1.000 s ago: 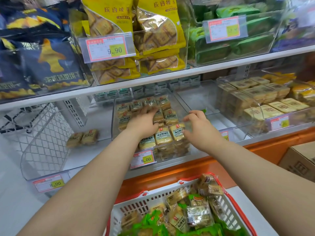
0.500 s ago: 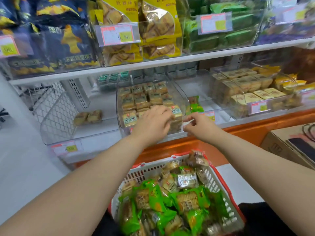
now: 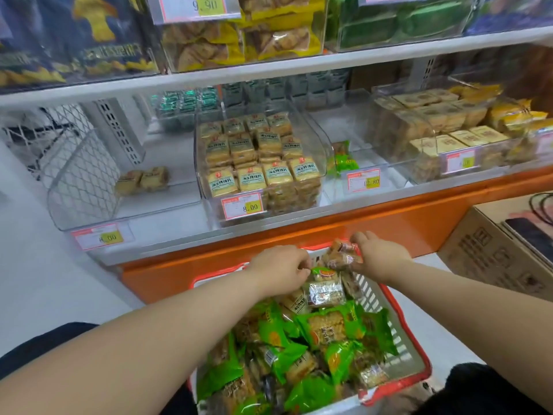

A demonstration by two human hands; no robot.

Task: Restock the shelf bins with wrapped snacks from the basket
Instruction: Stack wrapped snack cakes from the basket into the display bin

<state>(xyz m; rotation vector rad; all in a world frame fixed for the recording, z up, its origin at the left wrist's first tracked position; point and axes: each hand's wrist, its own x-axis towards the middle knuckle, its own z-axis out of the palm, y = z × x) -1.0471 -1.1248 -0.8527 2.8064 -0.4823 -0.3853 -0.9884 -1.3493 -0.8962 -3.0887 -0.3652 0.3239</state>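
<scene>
At the basket's point(image 3: 398, 333) twelve o'clock end, your hands are picking: right hand point(image 3: 378, 259) pinches clear-wrapped snacks point(image 3: 341, 257), left hand point(image 3: 279, 272) curls onto the pile, grasp unclear; next, lift toward twelve o'clock, to a matching shelf bin point(image 3: 209, 205).

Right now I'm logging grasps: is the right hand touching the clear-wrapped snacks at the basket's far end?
Touching. The head view shows the right hand with fingers and thumb curled round the clear-wrapped snacks above the basket rim.
</scene>
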